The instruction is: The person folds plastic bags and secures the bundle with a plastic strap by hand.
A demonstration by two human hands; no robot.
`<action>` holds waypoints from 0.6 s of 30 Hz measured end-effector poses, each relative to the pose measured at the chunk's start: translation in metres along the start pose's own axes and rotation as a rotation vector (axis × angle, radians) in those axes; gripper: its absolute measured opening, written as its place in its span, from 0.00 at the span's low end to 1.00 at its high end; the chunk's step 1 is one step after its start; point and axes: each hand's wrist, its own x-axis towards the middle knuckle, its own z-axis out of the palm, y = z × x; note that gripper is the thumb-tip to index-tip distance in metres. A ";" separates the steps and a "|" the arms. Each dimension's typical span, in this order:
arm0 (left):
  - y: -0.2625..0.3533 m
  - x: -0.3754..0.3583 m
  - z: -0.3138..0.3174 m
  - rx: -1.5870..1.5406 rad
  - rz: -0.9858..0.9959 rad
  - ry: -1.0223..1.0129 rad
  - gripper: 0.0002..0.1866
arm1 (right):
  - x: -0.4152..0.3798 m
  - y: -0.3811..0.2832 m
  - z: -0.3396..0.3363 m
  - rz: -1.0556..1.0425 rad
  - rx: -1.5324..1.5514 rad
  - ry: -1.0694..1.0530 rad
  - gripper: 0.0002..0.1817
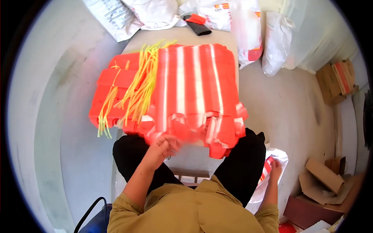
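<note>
A stack of red and white striped plastic sheets or bags (187, 81) lies on the table in front of me, its near edge ragged and folded. Yellow strands (145, 79) lie across the red folded bundles (107, 105) at its left. Close to the near edge of the stack is my left hand (161, 149), fingers curled and slightly blurred; whether it pinches anything is hidden. Down at my right side, my right hand (275, 167) is at a white sack (285, 157), next to a red and white striped piece (266, 169) inside it. Its fingertips are too small to make out.
White sacks (155, 13) line the far side of the table (229, 37), with a black and red object (198, 25) beside them. Cardboard boxes (337, 81) stand at the right, and opened cartons (320, 182) at the lower right. A dark blue object (97, 219) is at the lower left.
</note>
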 end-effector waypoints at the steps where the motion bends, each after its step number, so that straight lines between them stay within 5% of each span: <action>1: 0.005 0.000 -0.005 -0.052 0.078 0.048 0.21 | 0.010 -0.042 0.004 -0.106 -0.061 0.104 0.19; 4: 0.035 -0.010 0.005 -0.110 0.210 0.141 0.14 | -0.003 -0.203 0.030 -0.195 0.163 0.048 0.18; 7: 0.047 -0.019 -0.004 -0.160 0.247 0.056 0.14 | -0.013 -0.279 0.075 -0.460 0.205 -0.156 0.12; 9: 0.045 -0.025 -0.016 -0.229 0.255 0.006 0.14 | -0.061 -0.349 0.111 -0.675 -0.106 -0.219 0.11; 14: 0.037 -0.035 -0.046 -0.319 0.229 0.138 0.15 | -0.101 -0.394 0.212 -1.359 -0.309 -0.528 0.22; 18: 0.028 -0.035 -0.059 -0.384 0.224 0.077 0.15 | -0.113 -0.402 0.251 -1.337 -0.509 -0.511 0.27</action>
